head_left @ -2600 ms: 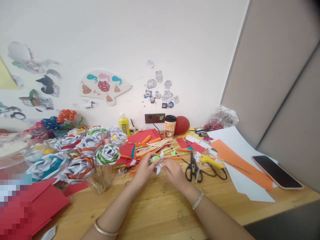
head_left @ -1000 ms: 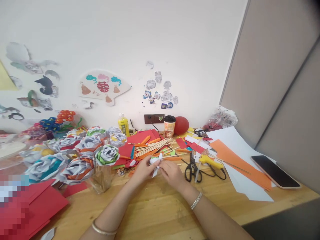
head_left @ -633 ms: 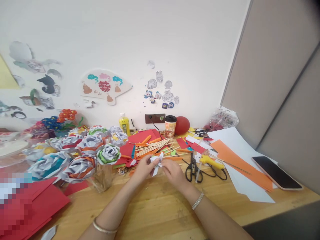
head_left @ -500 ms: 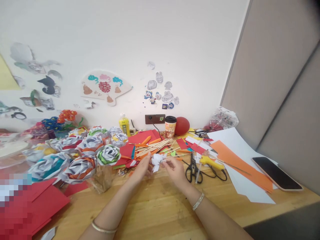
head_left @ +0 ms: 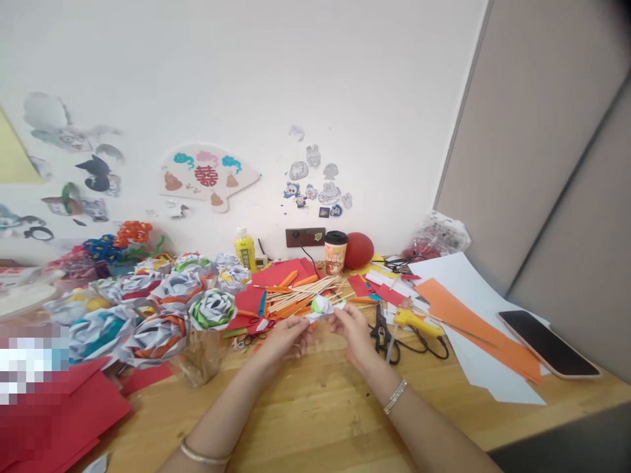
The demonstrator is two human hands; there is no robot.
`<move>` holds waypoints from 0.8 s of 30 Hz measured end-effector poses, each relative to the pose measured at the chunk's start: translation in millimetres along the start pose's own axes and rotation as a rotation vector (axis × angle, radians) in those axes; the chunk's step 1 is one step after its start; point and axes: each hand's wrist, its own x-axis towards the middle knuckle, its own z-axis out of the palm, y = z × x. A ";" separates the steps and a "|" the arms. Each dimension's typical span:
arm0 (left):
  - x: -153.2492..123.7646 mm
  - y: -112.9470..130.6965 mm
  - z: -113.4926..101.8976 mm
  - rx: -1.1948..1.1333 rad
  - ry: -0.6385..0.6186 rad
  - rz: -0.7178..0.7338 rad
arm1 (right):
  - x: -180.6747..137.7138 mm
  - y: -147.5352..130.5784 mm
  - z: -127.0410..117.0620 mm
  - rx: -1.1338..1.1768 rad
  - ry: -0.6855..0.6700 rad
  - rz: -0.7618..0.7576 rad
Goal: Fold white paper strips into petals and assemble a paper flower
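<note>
Between my two hands, above the wooden table, is a small folded paper piece (head_left: 324, 306), white with a green patch at its left. My left hand (head_left: 290, 334) pinches its left end with the fingertips. The right end is gripped by my right hand (head_left: 352, 328), thumb against fingers. Just beyond the paper lies a heap of thin wooden sticks (head_left: 300, 293). Black scissors (head_left: 382, 335) lie close to the right of my right hand, partly covered by a yellow glue gun (head_left: 417, 322).
Several folded paper flowers (head_left: 213, 309) crowd the left, some in a clear container (head_left: 200, 358). Red paper sheets (head_left: 93, 407) lie at front left. A lidded cup (head_left: 336, 255), a yellow bottle (head_left: 244, 249) and a red balloon (head_left: 359, 251) stand behind. At right are orange paper (head_left: 473, 328) and a phone (head_left: 547, 345).
The folded paper has turned and risen slightly, and its green patch now shows. My left hand has shifted a little down and my right hand slightly right.
</note>
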 end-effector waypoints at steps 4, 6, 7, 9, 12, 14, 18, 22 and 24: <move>4.4 -3.5 -1.1 0.042 -0.029 0.040 | 1.3 -5.0 0.2 -0.140 0.051 -0.061; 4.9 -4.2 -1.2 0.063 -0.041 0.054 | 1.8 -6.3 0.0 -0.169 0.059 -0.074; 4.9 -4.4 -1.1 0.077 -0.041 0.060 | 1.9 -6.4 -0.2 -0.176 0.054 -0.071; 4.7 -4.5 -0.8 0.092 -0.033 0.075 | 2.2 -5.8 -0.8 -0.191 0.042 -0.063; 4.4 -3.9 0.4 0.076 -0.027 0.109 | 3.2 -2.9 -1.9 -0.217 0.020 -0.051; 4.4 -2.9 1.4 0.052 -0.026 0.138 | 4.5 0.0 -2.7 -0.246 0.004 -0.052; 5.4 -1.3 1.7 0.023 0.003 0.185 | 5.2 3.8 -4.0 -0.325 -0.004 -0.112; 7.0 -1.1 -1.2 0.026 0.063 0.206 | -1.4 -4.7 -4.7 -0.671 -0.052 -0.507; 7.0 -1.1 -2.4 0.027 0.089 0.201 | -5.4 -11.0 -4.7 -0.838 -0.181 -0.725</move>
